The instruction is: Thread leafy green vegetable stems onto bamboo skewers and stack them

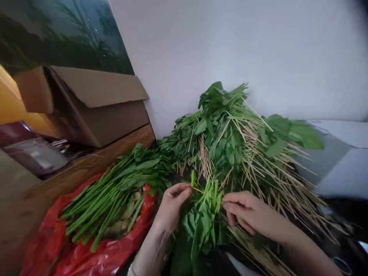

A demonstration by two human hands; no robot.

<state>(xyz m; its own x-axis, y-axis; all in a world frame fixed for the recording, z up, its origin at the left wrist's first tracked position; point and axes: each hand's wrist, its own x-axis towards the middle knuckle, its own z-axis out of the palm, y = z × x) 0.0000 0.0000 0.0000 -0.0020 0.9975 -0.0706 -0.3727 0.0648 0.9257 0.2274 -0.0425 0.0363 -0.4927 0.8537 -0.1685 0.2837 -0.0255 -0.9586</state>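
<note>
Low at frame centre, a bunch of leafy greens [199, 226] is pinched at its stems by the left hand [172, 205] and right hand [247, 211], below a heap of skewered greens [227, 145].

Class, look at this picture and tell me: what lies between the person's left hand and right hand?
In the head view, a bunch of leafy green stems lies between the left hand and the right hand.
</note>
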